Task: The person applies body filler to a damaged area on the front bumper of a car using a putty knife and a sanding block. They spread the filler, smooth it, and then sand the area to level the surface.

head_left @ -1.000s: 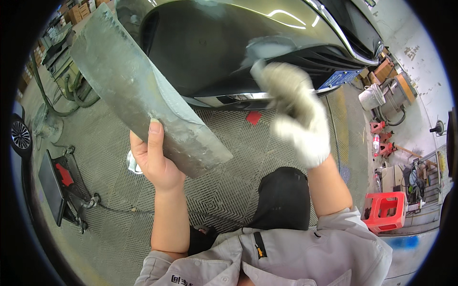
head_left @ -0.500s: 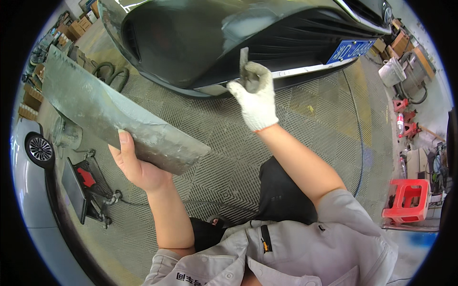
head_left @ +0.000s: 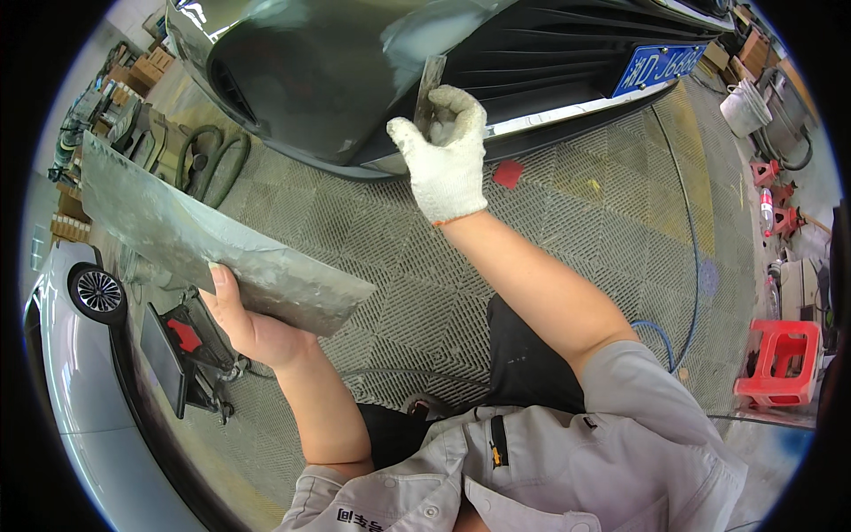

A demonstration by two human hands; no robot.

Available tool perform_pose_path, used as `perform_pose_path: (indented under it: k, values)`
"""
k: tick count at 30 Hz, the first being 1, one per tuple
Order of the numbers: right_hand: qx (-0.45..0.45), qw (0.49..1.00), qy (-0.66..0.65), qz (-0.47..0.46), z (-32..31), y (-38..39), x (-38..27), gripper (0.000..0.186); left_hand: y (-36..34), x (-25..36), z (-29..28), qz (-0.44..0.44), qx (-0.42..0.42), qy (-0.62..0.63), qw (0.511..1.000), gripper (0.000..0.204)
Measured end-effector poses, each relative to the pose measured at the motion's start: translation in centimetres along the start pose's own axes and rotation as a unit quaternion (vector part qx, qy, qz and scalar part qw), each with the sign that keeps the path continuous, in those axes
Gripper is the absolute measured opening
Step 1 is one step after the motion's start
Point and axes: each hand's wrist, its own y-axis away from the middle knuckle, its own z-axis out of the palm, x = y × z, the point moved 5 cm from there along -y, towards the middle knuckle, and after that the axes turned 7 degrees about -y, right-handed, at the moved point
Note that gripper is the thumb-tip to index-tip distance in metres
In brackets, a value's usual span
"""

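Note:
My bare left hand [head_left: 257, 321] grips the lower edge of a large grey mixing board [head_left: 284, 282], its thumb on the top face. Pale green-grey putty is smeared over the board, which tilts up to the far left. In a white knit glove, my right hand [head_left: 446, 164] is closed round a putty knife [head_left: 429, 87]; the glove hides part of it. The blade points up in front of the dark car bumper [head_left: 306, 89]. Whether it touches the bumper I cannot tell. Behind the blade, a pale patch of filler [head_left: 436, 34] lies on the bumper by the black grille [head_left: 523, 75].
A silver car [head_left: 97, 372] stands at the left, beside a wheeled stand [head_left: 168, 359]. At the right are a red stool [head_left: 780, 363] and a white bucket [head_left: 745, 110]. A hose [head_left: 678, 239] crosses the grooved floor; a red scrap [head_left: 508, 174] lies under the bumper.
The view has shifted. My right hand with the putty knife has moved left along the bumper, close to the filler patch. A red scrap now shows on the floor.

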Motion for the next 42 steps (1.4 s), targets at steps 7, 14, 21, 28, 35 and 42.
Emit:
perform_pose_path:
  k: [7, 14, 21, 28, 35, 42]
  values:
    - [-0.003, 0.996, -0.091, -0.007, -0.5, -2.2, -4.1, 0.065, 0.0, -0.3, 0.4, -0.008, 0.014, -0.013, 1.000, 0.045]
    - [-0.020, 0.986, -0.167, 0.012, -1.9, -2.9, -8.4, 0.062, 0.2, -0.5, 0.6, -0.005, 0.001, -0.029, 1.000, 0.044]
    - [-0.068, 0.993, 0.082, -0.058, -4.5, 0.2, -6.2, 0.067, 1.0, -1.1, 0.9, 0.040, -0.042, -0.044, 0.997, 0.040]
    - [-0.073, 0.963, 0.222, -0.137, -3.1, 0.8, -2.0, 0.070, -0.1, -0.1, 0.0, 0.054, 0.018, -0.088, 0.995, 0.045]
    - [-0.059, 0.962, 0.223, -0.145, -1.7, 0.3, -0.2, 0.066, -0.7, 1.6, -0.4, 0.054, 0.104, -0.126, 0.985, 0.052]
    - [-0.013, 0.937, 0.275, -0.215, -1.7, -1.6, -2.1, 0.065, -1.4, 2.8, -0.6, 0.088, 0.116, -0.154, 0.977, 0.051]
